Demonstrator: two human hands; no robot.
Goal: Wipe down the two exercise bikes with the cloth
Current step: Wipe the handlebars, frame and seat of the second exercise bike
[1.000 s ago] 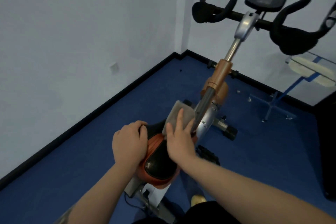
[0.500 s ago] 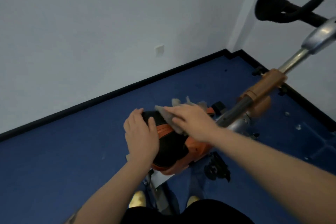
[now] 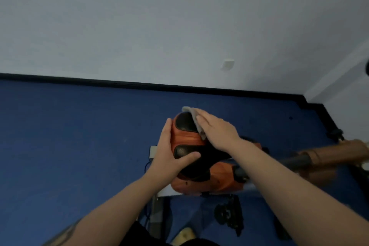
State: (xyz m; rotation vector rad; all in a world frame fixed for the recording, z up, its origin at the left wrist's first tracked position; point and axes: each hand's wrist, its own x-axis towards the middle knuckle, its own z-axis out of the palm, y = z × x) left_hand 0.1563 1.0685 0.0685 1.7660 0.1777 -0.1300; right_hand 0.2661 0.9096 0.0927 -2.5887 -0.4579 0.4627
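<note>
- Closest to the body, the left hand [image 3: 169, 153] grips the orange and black padded bike saddle [image 3: 187, 136], thumb on top.
- Beyond it, the right hand [image 3: 216, 131] presses the grey cloth [image 3: 194, 119] flat onto the saddle's far end, fingers straight.
- Saddle's long axis runs right, towards the brown frame post [image 3: 329, 151].

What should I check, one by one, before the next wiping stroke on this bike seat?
1. Cloth is under the right hand: ok, flat fingers press it on the far end of the seat.
2. Seat is kept steady: ok, the left hand holds its side, thumb on top.
3. Cloth lies flat: not ok, it is bunched, with a corner sticking out past the fingers.
4. Near part of the seat is free to wipe: not ok, the left thumb lies on it.
5. Seat already clean: cannot tell.
6. Second bike: cannot tell, it is outside this view.
</note>
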